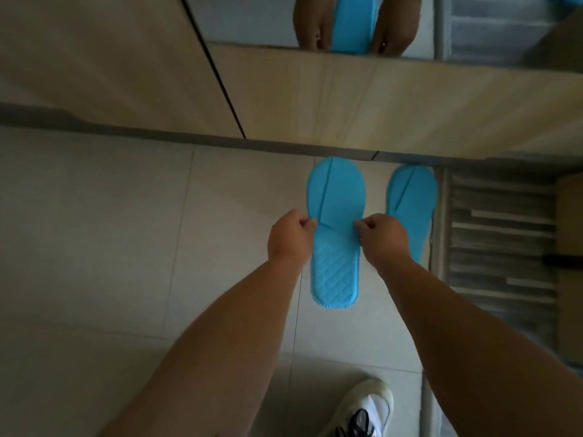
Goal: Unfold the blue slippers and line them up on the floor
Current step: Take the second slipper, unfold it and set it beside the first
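Note:
A blue slipper (335, 234) lies lengthwise in the middle of the view, toe toward the wall, its upper band flat with a crease and its quilted heel nearest me. My left hand (290, 239) pinches its left edge at the band. My right hand (383, 239) pinches the right edge opposite. Whether the slipper rests on the tiled floor (126, 247) or hangs just above it I cannot tell. A second blue slipper (411, 206) lies flat to the right, parallel to the first, partly hidden behind my right hand.
A pale wooden cabinet front (347, 99) stands just beyond the slippers, with a mirror (252, 20) above it that reflects both hands and the slipper. A striped grey mat (501, 241) lies at the right. My white shoe (362, 411) is at the bottom edge.

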Motion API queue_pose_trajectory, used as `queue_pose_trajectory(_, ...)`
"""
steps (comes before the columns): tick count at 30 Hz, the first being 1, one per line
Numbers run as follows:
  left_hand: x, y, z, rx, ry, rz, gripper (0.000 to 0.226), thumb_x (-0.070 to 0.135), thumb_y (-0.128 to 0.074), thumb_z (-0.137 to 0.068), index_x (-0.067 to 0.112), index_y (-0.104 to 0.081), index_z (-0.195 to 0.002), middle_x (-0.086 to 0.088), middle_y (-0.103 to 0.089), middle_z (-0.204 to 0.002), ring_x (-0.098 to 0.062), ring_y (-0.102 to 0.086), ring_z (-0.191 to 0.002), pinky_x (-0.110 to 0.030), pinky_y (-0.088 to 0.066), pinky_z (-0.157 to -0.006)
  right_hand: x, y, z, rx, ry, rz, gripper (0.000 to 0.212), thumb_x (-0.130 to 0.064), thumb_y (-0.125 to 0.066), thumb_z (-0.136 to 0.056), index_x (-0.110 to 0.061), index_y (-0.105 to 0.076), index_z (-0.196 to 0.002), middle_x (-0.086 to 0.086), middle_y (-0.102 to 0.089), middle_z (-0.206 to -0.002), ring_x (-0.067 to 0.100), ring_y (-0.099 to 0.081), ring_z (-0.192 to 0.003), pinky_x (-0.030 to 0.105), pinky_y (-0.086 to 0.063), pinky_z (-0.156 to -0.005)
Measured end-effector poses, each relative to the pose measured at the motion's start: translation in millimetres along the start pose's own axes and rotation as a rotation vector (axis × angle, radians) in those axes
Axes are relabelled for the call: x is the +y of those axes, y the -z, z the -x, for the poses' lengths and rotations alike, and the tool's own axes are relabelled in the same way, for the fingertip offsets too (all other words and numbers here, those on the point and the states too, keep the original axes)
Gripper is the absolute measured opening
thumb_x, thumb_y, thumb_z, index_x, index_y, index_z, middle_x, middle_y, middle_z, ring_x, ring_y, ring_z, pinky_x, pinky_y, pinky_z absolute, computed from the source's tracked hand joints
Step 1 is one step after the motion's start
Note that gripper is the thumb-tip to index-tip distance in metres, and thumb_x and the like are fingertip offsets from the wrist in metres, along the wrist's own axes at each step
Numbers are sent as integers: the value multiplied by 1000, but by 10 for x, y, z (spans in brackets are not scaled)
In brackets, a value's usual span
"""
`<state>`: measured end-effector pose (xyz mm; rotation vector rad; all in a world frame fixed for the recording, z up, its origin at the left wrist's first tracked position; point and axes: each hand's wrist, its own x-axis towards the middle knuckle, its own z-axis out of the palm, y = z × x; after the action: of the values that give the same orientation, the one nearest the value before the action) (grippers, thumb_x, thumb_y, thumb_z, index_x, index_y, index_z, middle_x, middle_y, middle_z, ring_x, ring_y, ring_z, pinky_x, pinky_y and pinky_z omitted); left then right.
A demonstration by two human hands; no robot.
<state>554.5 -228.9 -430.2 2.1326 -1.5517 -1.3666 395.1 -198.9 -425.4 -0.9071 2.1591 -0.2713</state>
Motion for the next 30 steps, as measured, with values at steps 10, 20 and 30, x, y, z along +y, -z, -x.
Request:
queue_pose_trajectory(10,-348,-589,-911,18,-47,-32,17,29,-58,-90,13,-64,-94,-6,-69,-91,-23,-62,-82,-28,-46,-71,349,-657,-864,67,3,-16,28,-26,-56,-87,-10,-59,-65,3,-54,-58,23,-51,-59,30,-37,-52)
queue_pose_trajectory(20,-397,-627,-962,45,-98,-108,18,26,-53,-92,10,-61,-88,-12,-68,-87,-29,-62,-81,-35,-51,-72,338,-721,-949,47,-8,9,20,-30,-53,-90,-16,-60,-78,1,-59,-70,20,-55,-65,26,-33,-51)
queue_pose_trajectory(30,-422,-636,-963,65,-155,-145,20,26,-53,-92,9,-57,-84,-12,-65,-81,-30,-60,-75,-37,-48,-66,315,-748,-918,81,-28,13,17,-28,-52,-90,-14,-60,-85,3,-61,-78,22,-57,-72,28,-35,-55)
